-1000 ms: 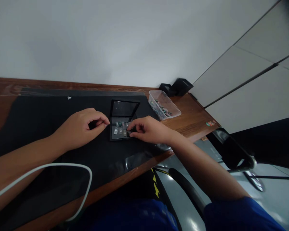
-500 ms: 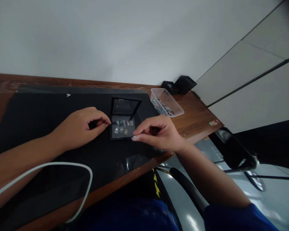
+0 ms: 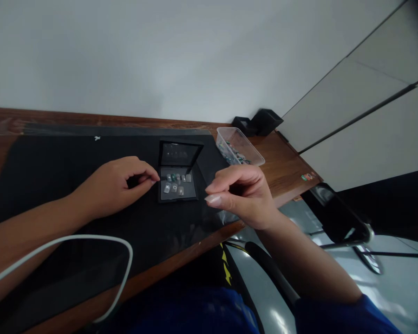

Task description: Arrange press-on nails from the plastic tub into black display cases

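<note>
A small black case (image 3: 194, 196) stands on the dark mat with its lid (image 3: 181, 154) tilted up. In its grey base lie several press-on nails (image 3: 174, 187) in two rows, some greenish and some pale with small designs. My left hand (image 3: 116, 188) is closed, thumb and forefinger pinched at the case's left edge. To the right of the case, my right hand (image 3: 245, 192) is raised a little, thumb and fingers pressed together. A pale tip shows at the thumb; whether anything is pinched there is hard to make out.
Behind my right hand sits a clear plastic tub (image 3: 256, 157) with many small pieces in it. Black boxes (image 3: 266, 121) stand against the wall. A white cable (image 3: 129, 260) loops in front of the mat (image 3: 55, 162). Small colourful items (image 3: 308, 176) lie near the table's right edge.
My right hand has moved right and away from the case's front right corner, still pinched. My left hand has stayed at the left edge. One heart-marked nail looks slightly turned.
</note>
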Action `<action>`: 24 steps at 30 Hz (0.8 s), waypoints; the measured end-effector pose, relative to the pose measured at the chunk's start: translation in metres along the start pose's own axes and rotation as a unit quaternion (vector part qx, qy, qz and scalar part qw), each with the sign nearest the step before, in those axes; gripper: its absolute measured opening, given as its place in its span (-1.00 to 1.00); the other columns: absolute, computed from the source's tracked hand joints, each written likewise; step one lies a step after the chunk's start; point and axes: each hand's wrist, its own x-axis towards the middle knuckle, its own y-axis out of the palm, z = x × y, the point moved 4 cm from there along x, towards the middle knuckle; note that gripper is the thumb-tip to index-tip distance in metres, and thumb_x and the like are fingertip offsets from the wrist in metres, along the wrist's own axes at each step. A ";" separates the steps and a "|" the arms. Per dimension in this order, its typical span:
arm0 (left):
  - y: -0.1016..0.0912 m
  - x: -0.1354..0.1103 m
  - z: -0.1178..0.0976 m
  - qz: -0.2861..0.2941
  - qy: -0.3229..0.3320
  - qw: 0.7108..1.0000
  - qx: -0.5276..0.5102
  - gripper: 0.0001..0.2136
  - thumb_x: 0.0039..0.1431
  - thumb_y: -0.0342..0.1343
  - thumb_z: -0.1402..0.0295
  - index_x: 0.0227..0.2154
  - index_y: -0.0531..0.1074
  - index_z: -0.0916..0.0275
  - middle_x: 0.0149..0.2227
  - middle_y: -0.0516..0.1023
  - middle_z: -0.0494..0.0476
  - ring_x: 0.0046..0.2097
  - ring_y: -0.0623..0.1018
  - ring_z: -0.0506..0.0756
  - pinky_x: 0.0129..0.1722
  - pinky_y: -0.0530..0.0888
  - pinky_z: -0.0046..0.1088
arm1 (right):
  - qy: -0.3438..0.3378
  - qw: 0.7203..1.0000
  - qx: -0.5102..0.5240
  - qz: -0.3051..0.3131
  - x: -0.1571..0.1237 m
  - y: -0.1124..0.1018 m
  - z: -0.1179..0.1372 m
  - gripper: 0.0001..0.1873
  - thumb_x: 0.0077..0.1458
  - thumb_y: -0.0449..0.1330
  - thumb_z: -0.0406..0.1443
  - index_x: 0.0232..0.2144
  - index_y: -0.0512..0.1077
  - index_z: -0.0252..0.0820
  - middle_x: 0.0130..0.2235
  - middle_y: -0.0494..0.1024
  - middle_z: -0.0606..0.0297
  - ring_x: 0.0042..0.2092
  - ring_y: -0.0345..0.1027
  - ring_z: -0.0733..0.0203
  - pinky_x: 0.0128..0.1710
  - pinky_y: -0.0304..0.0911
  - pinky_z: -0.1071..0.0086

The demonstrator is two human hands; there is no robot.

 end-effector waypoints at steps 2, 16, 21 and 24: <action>-0.001 0.001 -0.003 0.003 -0.002 1.000 -0.001 -0.75 0.32 0.12 0.09 -0.25 0.66 0.05 -0.37 0.61 0.03 -0.34 0.55 0.10 -0.33 0.44 -0.37 | -0.005 1.000 -0.012 -0.006 0.000 -0.001 -0.003 -0.90 0.11 0.56 -0.30 -0.36 0.71 -0.11 -0.52 0.51 0.45 -0.54 0.21 0.46 -0.54 0.20 0.51; -0.007 -0.001 -0.019 -0.016 0.032 0.999 -0.027 -0.77 0.36 0.17 0.12 -0.18 0.67 0.07 -0.38 0.60 0.02 -0.34 0.57 0.09 -0.30 0.46 -0.39 | -0.093 0.948 -0.300 -0.045 -0.008 0.000 -0.005 -0.89 0.29 0.40 -0.28 -0.23 0.72 -0.21 -0.56 0.49 0.43 -0.56 0.19 0.43 -0.53 0.18 0.47; -0.009 -0.008 -0.043 -0.004 0.053 0.991 -0.123 -0.72 0.38 0.27 0.08 0.04 0.69 0.00 -0.34 0.64 0.00 -0.30 0.60 0.07 -0.28 0.51 -0.44 | -0.154 0.935 -0.317 0.034 -0.007 0.006 -0.008 -0.88 0.38 0.35 -0.29 -0.16 0.72 -0.18 -0.42 0.67 0.33 -0.53 0.34 0.42 -0.47 0.30 0.48; -0.009 -0.009 -0.046 0.022 0.017 0.986 -0.167 -0.72 0.35 0.29 0.01 -0.03 0.74 -0.02 -0.33 0.68 0.02 -0.32 0.63 0.06 -0.32 0.53 -0.47 | -0.191 0.930 -0.301 0.088 -0.005 0.010 -0.013 -0.87 0.41 0.32 -0.34 -0.12 0.71 -0.21 -0.32 0.73 0.27 -0.48 0.42 0.42 -0.42 0.35 0.50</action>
